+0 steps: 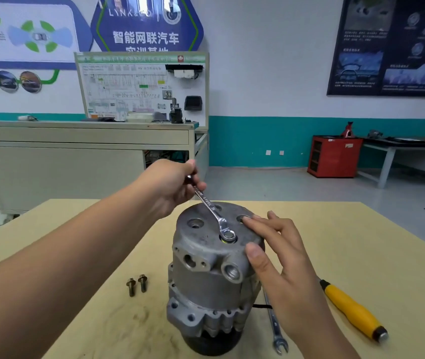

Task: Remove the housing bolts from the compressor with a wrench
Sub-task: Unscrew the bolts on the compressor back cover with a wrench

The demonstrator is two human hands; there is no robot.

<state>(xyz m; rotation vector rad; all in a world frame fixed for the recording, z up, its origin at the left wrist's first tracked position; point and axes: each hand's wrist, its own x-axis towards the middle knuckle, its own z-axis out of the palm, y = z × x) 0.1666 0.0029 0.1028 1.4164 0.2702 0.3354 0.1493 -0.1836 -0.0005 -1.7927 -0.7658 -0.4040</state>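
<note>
A grey metal compressor [206, 275] stands upright on the yellow-topped table [361, 242]. My left hand [172, 187] grips the far end of a silver wrench [210, 206]. The wrench's ring end sits over a bolt on the compressor's top face, near its front edge. My right hand [276, 255] rests on the top right of the compressor, fingers straight on the top face and thumb against the side. Two removed bolts [136, 284] lie on the table to the left of the compressor.
A second wrench [275, 327] lies on the table just right of the compressor, partly under my right wrist. A yellow-handled tool [351, 309] lies further right. Beyond the table stand a beige cabinet [76, 156] and a red cabinet [334, 156].
</note>
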